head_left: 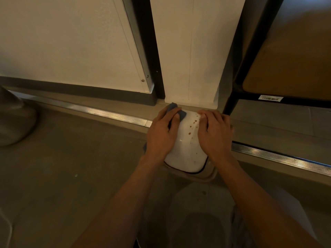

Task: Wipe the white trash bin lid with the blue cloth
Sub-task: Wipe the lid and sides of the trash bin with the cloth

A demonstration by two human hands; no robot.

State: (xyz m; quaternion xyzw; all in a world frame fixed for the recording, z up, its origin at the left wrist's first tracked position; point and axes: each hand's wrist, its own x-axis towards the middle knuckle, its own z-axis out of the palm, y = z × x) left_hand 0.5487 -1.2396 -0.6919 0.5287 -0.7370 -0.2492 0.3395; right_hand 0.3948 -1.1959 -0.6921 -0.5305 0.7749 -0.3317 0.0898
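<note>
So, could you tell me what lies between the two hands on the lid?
In the head view, bare white lid with brown spots.

A single wide-angle head view looks steeply down from above, close over both forearms. It faces a white wall [191, 51] at the far side, with the floor [71, 167] spread near and left, and a dark-framed shelf [286, 68] at far right.
</note>
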